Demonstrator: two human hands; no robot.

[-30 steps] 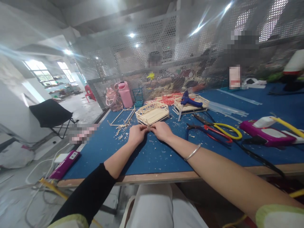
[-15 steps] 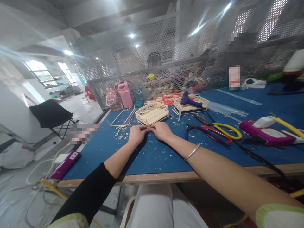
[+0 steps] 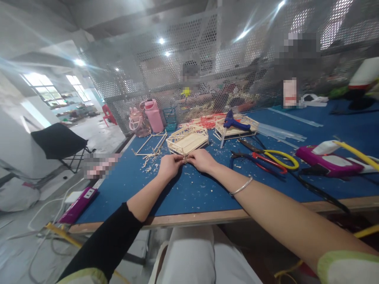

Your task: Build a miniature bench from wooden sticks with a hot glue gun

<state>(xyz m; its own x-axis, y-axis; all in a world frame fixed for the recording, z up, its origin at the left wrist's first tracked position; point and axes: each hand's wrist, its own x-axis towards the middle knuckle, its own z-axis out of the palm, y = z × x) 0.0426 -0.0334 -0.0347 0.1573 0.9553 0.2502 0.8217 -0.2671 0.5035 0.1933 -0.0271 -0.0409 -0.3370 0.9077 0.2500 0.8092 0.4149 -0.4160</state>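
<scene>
My left hand (image 3: 168, 166) and my right hand (image 3: 201, 159) meet fingertip to fingertip over the blue table (image 3: 189, 193). Together they pinch a small wooden stick piece (image 3: 185, 159) between them; most of it is hidden by the fingers. Just beyond the hands sits a tray-like frame built of wooden sticks (image 3: 187, 139). A silver bangle (image 3: 241, 186) circles my right wrist, and a black sleeve covers my left forearm.
A second stick frame (image 3: 237, 128) carries a blue glue gun (image 3: 233, 123). Yellow-handled and red-handled pliers (image 3: 271, 157) lie to the right, near a magenta box (image 3: 328, 162). Pink bottles (image 3: 148, 117) stand at the back by the mesh screen. Wood scraps litter the table. People sit behind the mesh.
The hands stay pinched on the small piece. The view has tilted slightly, so everything sits a little higher and to the left in the picture.
</scene>
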